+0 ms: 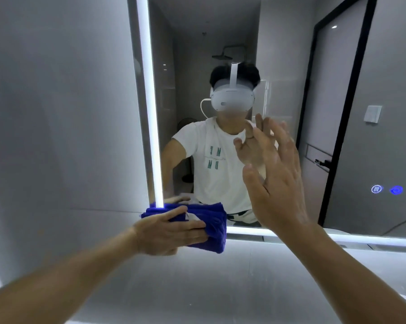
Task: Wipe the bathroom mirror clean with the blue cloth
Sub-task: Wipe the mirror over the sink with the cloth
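Item: cloth, blue, terry-like and folded into a thick pad. Judged light, soft and limp, with enough nap to grip without slipping. It is not fragile, though loose folds could flop open if it is held by one edge. Best hold: across the back of the pad, thumb on top and fingers underneath, so a flat face meets the glass. Location: lower left corner of the mirror, over the foot of the lit strip and apparently against the glass, just above the bench. Left hand: clasps the cloth from the near side, thumb over the upper fold, fingers curled along its lower part. Right hand: carries nothing, palm toward the glass, fingers straight and spread. Its reflection sits close behind, but whether the tips touch the glass cannot be told. Mirror: rigid, smooth and breakable, so judged to need even, moderate pressure. Two lit touch buttons at its lower right could be set off by a passing wipe.
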{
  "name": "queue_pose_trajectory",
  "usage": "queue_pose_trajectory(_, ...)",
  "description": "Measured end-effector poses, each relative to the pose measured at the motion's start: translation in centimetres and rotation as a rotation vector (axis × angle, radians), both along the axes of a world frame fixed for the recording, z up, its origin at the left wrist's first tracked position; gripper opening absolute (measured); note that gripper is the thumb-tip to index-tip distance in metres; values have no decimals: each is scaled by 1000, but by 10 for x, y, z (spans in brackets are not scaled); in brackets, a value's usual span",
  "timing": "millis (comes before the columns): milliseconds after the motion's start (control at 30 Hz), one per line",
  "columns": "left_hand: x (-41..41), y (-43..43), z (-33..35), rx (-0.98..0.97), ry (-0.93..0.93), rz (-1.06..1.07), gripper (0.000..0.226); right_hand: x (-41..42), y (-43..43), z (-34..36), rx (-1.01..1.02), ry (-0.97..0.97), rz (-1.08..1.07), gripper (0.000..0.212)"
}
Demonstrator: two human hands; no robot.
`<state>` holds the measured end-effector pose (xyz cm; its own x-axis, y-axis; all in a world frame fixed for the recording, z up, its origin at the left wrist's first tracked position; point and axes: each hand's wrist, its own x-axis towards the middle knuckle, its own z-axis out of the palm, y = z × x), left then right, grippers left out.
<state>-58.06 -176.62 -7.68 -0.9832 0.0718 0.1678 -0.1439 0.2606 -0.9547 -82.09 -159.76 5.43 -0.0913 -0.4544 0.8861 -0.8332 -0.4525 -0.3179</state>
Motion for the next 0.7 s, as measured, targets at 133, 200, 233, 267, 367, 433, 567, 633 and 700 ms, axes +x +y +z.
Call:
queue_pose_trajectory(133, 26, -12, 95, 58, 204, -79, 66, 15, -2, 11, 11, -14, 14, 63)
queue_pose_trajectory(200, 24, -12, 121, 105, 434, -98, 66, 25, -6, 18, 2, -31, 16, 62)
queue_pose_trajectory(233, 19, -10, 120, 124, 546, -104, 69, 30, -8, 21, -9, -37, 19, 63)
queue_pose_trajectory(267, 12, -8, 109, 140, 666, -110, 73, 34, -10, 23, -22, -43, 25, 64)
queue_pose_trajectory(367, -12, -2, 57, 204, 954, -89, 79, 46, -14, 24, -42, -63, 38, 63)
queue_pose_trajectory(433, -19, 2, 21, 222, 920, -35, 79, 49, -17, 19, -21, -48, 43, 63)
queue_pose_trajectory(567, -15, 3, -30, 170, 475, 92, 70, 43, -21, 5, -26, -24, 27, 62)
queue_pose_trajectory(633, -7, -2, -18, 145, 345, 99, 62, 41, -21, 4, -12, -28, 18, 63)
queue_pose_trajectory(700, 1, -6, 14, 95, 214, 45, 61, 40, -21, 9, 12, -21, 26, 64)
